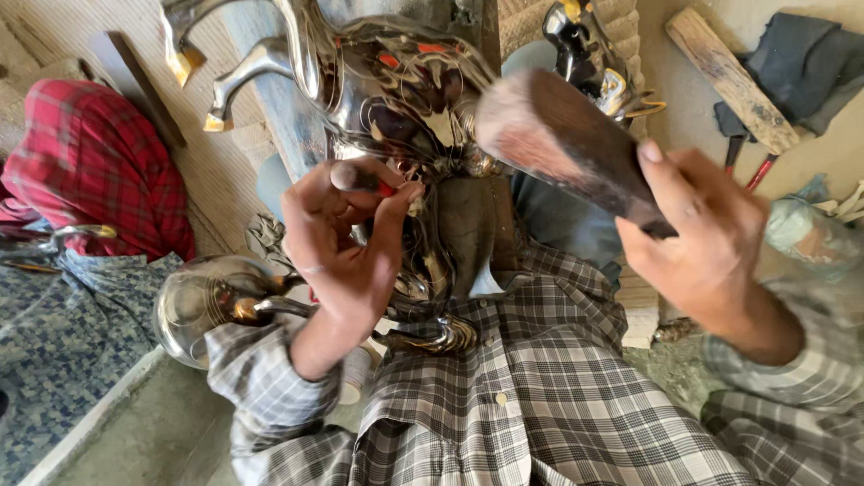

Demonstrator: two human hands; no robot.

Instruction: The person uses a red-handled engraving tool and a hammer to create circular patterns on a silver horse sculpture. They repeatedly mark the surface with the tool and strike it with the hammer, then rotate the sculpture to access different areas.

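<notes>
the left hand point(346, 243) pinches a short metal punch point(360, 177) against the shiny engraved metal teapot point(396, 99) above the lap; the right hand point(711, 238) is wrapped tight around a dark wooden mallet point(558, 135). the pot looks stiff, slick, dentable, best steadied by its body

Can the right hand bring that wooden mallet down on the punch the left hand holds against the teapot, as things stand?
Probably yes. The right hand holds the wooden mallet raised beside the punch in the left hand, and nothing lies between them over the shiny teapot.
</notes>
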